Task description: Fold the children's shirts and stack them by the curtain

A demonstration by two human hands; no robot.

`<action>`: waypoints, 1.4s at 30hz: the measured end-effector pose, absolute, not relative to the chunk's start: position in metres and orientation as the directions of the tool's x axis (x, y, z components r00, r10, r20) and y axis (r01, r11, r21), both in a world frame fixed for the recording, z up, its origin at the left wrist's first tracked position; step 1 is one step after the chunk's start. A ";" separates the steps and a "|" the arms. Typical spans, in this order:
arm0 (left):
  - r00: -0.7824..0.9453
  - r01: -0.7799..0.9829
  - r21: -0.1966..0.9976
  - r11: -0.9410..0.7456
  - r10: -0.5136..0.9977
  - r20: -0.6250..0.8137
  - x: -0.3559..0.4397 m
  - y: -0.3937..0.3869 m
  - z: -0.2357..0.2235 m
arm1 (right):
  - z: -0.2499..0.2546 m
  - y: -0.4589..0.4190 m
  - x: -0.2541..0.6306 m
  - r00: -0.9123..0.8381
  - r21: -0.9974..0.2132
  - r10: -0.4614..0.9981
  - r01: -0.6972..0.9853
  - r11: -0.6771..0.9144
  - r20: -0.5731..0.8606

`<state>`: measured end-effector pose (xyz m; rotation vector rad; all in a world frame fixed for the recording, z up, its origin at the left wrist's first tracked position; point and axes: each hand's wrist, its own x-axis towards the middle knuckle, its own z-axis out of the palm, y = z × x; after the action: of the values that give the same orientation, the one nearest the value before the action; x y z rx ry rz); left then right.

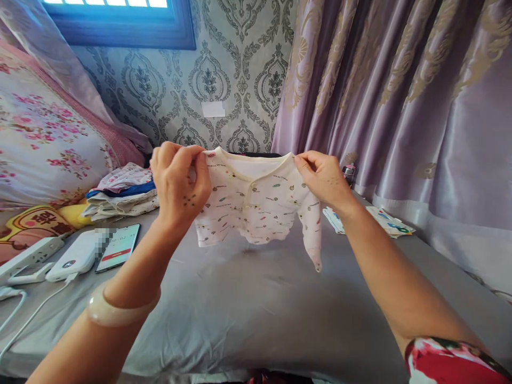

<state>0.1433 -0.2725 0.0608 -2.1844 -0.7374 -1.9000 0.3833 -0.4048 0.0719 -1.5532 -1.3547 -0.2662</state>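
A small white baby shirt (256, 202) with a tiny printed pattern and a pale yellow neckline hangs spread above the bed. My left hand (178, 184) pinches it at the left shoulder, thumb against fingers. At the other shoulder, my right hand (324, 176) pinches the fabric in the same way. One long sleeve dangles below my right hand; the other sleeve is partly hidden behind my left hand. The shirt's lower edge hangs loose, over the grey sheet (256, 298).
Folded clothes (124, 192) are stacked at the left, near a phone (120, 248), a white power bank (76, 258) and a power strip (32, 258) with cables. More folded cloth (386, 221) lies at the right, before the purple curtain (400, 106). A patterned wall (240, 69) stands behind.
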 end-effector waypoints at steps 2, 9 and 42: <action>0.075 0.498 0.165 -0.851 0.232 0.970 0.132 -0.282 0.074 | 0.084 -0.412 0.383 0.316 -0.589 0.680 0.780 0.211 0.662; 0.441 0.557 0.149 -0.817 0.444 0.780 0.143 -0.237 0.058 | 0.051 -0.372 0.411 0.247 -0.708 0.909 0.703 0.070 0.335; 0.772 0.576 -0.121 -0.808 0.489 0.405 0.235 -0.112 -0.127 | -0.109 -0.282 0.453 0.302 0.018 0.952 0.953 -0.303 0.058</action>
<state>0.2350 -0.1119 -0.1270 -2.7280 -0.8337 -0.5266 0.4527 -0.2822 -0.1089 -2.5187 -1.8429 -0.0891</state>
